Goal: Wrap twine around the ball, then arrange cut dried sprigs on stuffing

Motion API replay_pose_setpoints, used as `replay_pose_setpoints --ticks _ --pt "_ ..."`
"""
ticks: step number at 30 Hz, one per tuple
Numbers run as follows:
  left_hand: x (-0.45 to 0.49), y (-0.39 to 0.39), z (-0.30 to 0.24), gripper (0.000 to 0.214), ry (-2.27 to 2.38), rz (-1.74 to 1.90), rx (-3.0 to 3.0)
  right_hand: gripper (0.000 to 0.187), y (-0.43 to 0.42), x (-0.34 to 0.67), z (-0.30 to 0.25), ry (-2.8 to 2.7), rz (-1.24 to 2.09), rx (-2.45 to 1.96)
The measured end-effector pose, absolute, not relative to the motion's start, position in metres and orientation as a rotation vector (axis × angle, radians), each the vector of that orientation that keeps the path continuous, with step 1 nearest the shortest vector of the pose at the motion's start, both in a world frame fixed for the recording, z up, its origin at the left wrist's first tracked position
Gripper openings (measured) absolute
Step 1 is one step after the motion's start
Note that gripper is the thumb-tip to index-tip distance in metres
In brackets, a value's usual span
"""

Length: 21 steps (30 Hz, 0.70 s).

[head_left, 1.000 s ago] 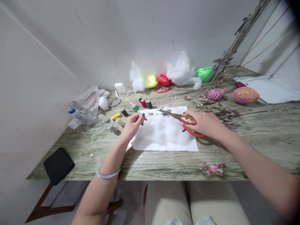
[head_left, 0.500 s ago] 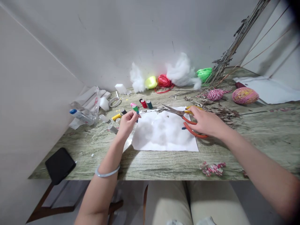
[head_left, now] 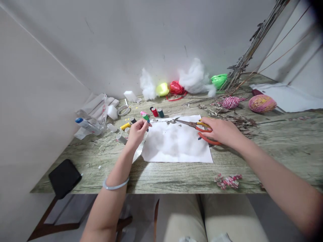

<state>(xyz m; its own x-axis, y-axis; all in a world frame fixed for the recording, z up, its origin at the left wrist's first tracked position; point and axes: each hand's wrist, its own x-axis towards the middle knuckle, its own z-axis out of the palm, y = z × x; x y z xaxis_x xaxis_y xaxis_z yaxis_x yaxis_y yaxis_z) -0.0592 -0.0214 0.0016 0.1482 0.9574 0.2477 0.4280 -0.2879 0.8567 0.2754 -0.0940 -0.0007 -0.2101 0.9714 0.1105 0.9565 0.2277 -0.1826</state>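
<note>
Between the thumb and fingers of my left hand [head_left: 138, 131] is pinched the end of a thin dried twig [head_left: 161, 121] with a few small grey leaves. My right hand [head_left: 217, 131] grips orange-and-yellow-handled scissors [head_left: 189, 123], their blades pointing left and nearly closed at the twig's leafy tip. Below both lies a white sheet [head_left: 202, 156] with a layer of white cotton stuffing [head_left: 174, 139] spread over it. Thread spools stand just behind my left hand, among them a green spool [head_left: 145, 116] and a red spool [head_left: 154, 112].
Along the wall sit cotton tufts [head_left: 194, 79], a yellow bundle [head_left: 163, 89], a red bundle [head_left: 176, 87] and a green bundle [head_left: 219, 80]. Dried leaves [head_left: 234, 119] and yarn balls [head_left: 262, 103] lie right. A black phone-like object [head_left: 65, 178] rests at the left edge; pink flowers [head_left: 227, 180] lie in front.
The scissors have swung down slightly and their blades have closed at the twig. Leafy bits now show more plainly near the blade tips. My left hand has stayed in place.
</note>
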Motion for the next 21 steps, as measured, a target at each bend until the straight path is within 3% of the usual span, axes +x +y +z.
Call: replay_pose_setpoints --ticks 7,21 --pt "-0.0605 -0.0197 0.0022 0.029 1.383 1.115 1.810 0.037 -0.0930 0.2760 0.0002 -2.157 0.051 -1.978" --pt "-0.0555 -0.0250 0.0026 0.031 1.329 1.060 1.848 0.042 -0.0954 0.2710 -0.0018 -2.290 0.113 -1.842"
